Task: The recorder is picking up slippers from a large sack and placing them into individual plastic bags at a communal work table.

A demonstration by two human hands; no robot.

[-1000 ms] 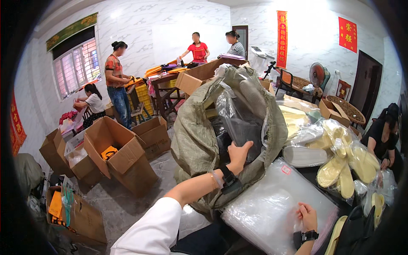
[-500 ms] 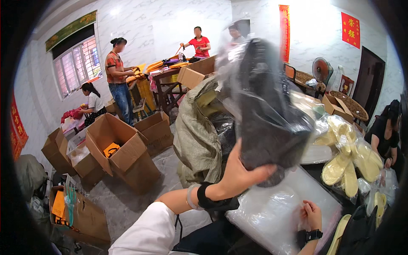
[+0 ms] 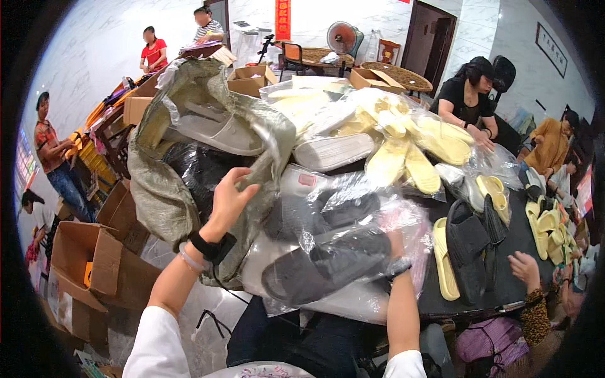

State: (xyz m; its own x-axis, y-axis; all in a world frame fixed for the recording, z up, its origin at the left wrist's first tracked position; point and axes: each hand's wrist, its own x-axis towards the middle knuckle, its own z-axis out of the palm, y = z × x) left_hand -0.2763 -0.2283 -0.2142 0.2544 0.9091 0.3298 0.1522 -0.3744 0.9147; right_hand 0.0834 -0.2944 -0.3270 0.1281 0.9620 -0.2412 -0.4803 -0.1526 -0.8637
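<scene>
My left hand is empty, its fingers apart, in front of a woven sack with a wide mouth. A grey slipper in clear plastic lies at the sack's mouth, above a dark wrapped bundle. Black slippers with clear plastic bags about them lie in front of me. My right hand reaches in among the shiny plastic at their right end. The plastic and glare hide its fingers, so its grip cannot be made out.
Bagged cream slippers and a white-soled slipper are heaped beyond. On the dark table to my right stand a yellow slipper and black slippers. A co-worker's hand is over the table. Cardboard boxes stand left.
My view has turned right. The left hand held up a dark slipper in clear plastic; now it is empty and near the sack. The right hand has moved in among the plastic.
</scene>
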